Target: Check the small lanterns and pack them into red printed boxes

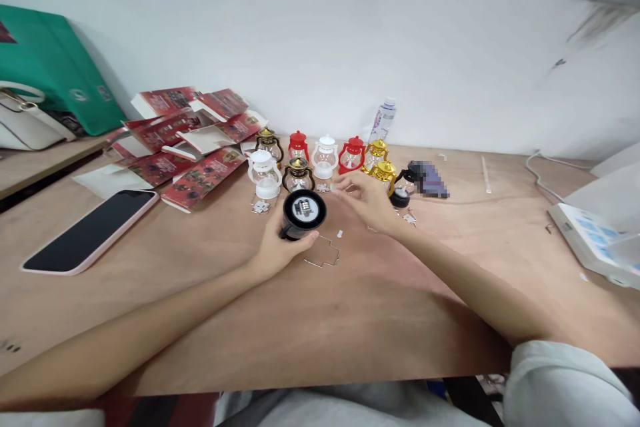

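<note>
My left hand point(283, 247) is wrapped round a black mini lantern point(288, 229), tilted so that its round base faces me. Inside the base ring lies a pale disc with a dark and silver pattern. To the right of it, my right hand point(367, 199) has its thumb and fingertips drawn together; whatever they pinch is too small to make out. On the table below the lantern lie a bent wire handle point(323, 263) and a small white tab point(340, 234). Behind both hands stand several mini lanterns, among them a white lantern point(265, 177), a red lantern point(351, 157) and a gold lantern point(384, 175).
Red printed cartons point(205, 177) are heaped at the left, behind a phone point(93, 230). A clear bottle point(383, 121) stands by the wall. Further right are a pixelated item point(433, 180), a white cable point(535, 177) and a white box point(593, 240). The table's front edge runs before me.
</note>
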Action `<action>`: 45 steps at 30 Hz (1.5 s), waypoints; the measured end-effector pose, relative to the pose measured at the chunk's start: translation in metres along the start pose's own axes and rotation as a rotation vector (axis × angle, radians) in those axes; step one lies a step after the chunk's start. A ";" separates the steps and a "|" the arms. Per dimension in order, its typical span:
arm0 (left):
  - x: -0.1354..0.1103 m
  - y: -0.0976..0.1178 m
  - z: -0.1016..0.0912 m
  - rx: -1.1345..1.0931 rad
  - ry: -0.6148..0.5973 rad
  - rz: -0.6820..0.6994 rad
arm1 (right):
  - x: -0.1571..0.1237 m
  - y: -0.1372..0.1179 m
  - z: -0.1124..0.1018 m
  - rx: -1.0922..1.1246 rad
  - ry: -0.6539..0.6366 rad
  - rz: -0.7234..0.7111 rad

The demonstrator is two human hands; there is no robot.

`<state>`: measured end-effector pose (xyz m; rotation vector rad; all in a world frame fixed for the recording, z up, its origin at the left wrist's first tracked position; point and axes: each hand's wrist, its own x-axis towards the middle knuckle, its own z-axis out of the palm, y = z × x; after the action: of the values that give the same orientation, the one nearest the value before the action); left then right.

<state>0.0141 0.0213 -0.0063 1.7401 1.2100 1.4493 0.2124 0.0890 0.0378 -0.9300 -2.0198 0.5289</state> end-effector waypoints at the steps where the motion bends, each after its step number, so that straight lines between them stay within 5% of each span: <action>1: -0.001 0.000 0.000 0.014 -0.001 0.021 | 0.001 -0.010 -0.005 0.178 0.054 0.051; 7: -0.005 0.002 0.000 -0.001 -0.071 0.065 | -0.006 -0.066 -0.029 0.803 -0.053 0.301; 14: -0.004 -0.001 0.000 -0.026 -0.081 0.129 | -0.014 -0.076 -0.020 0.956 -0.153 0.499; 22: -0.005 -0.003 0.001 0.005 -0.082 0.138 | -0.017 -0.081 -0.018 0.987 -0.122 0.617; 35: -0.005 -0.005 0.001 0.017 -0.084 0.136 | -0.020 -0.084 -0.022 0.849 -0.313 0.383; 45: -0.005 -0.002 0.000 0.019 -0.100 0.181 | -0.029 -0.083 -0.016 0.357 -0.146 -0.046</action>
<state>0.0134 0.0178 -0.0099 1.9534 1.0397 1.4360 0.2018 0.0148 0.0856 -0.6419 -1.9814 0.9192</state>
